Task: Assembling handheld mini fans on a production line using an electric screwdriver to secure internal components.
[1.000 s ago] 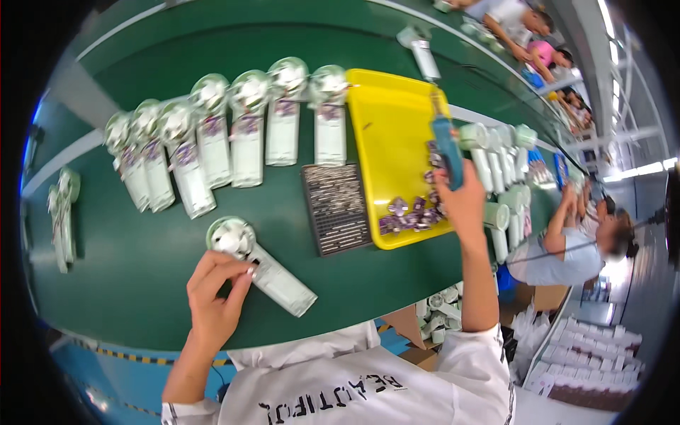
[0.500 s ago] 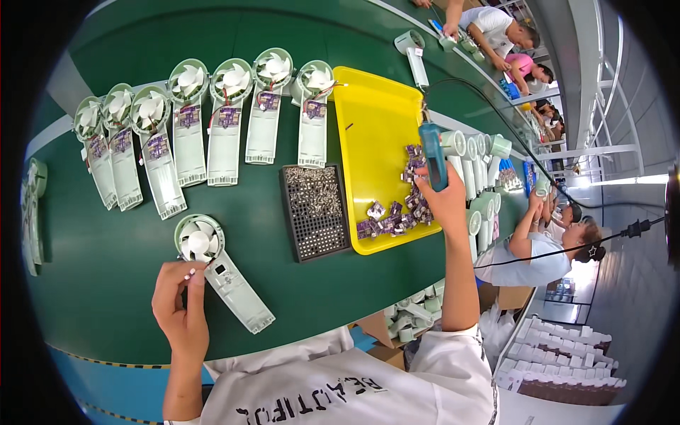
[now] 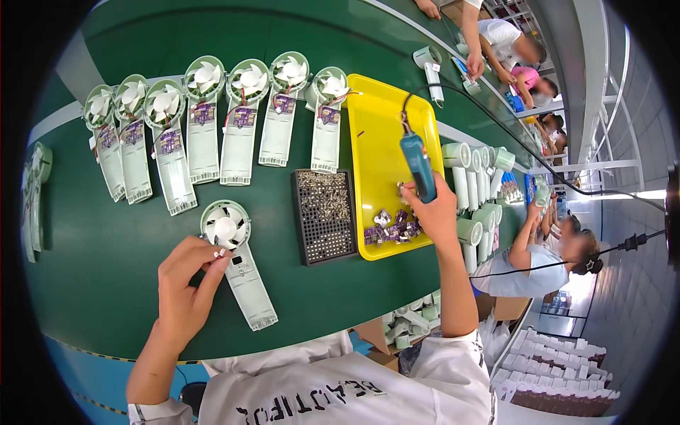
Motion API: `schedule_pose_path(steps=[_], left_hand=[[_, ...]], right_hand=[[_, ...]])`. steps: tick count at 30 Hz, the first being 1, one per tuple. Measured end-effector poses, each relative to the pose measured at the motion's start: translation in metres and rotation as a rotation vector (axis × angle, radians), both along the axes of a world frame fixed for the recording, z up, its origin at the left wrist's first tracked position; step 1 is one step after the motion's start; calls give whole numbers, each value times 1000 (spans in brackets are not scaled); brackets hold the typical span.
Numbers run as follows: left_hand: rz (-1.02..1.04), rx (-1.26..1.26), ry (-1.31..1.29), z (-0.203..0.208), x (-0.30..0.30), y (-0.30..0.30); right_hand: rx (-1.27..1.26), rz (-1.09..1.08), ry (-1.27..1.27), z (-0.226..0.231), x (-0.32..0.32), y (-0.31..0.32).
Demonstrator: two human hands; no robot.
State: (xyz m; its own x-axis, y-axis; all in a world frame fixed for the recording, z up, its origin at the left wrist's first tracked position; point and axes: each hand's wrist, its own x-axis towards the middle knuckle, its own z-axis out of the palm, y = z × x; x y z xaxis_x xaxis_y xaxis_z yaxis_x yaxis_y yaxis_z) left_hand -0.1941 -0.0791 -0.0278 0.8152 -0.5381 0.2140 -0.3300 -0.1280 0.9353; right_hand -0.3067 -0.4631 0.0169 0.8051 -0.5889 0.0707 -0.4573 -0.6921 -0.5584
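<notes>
My left hand (image 3: 188,280) is closed in a pinch on a small white wire connector (image 3: 221,253), just at the lower edge of a fan's round head. That pale green handheld fan half (image 3: 253,294) lies open on the table, white blades up, its handle slanting toward me. Over the yellow tray (image 3: 375,127), my right hand (image 3: 438,212) is wrapped round a teal electric screwdriver (image 3: 418,166). A small shiny piece (image 3: 402,190) shows at its fingertips, too small to make out surely. Purple circuit boards (image 3: 397,230) lie heaped in the tray's near end.
Several fan halves with purple boards (image 3: 202,113) stand in a row at the back left. A black screw tray (image 3: 326,216) adjoins the yellow tray. Pale green housings (image 3: 471,230) cluster on the right. The screwdriver's black cable (image 3: 489,103) arcs rightward. Co-workers (image 3: 538,255) sit beyond.
My right hand and the screwdriver have shifted slightly left and lower over the tray; fewer boards show under it. My left hand still pinches the connector beside the fan, which now sits more upright.
</notes>
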Motion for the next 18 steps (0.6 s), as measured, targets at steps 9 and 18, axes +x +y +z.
schedule_pose_path(steps=[9,18], left_hand=[[55,57,-23,-2,-9,2],[144,-31,103,-8,-9,0]], right_hand=[[37,63,14,-10,-6,-1],[384,270,-214,22,9,125]])
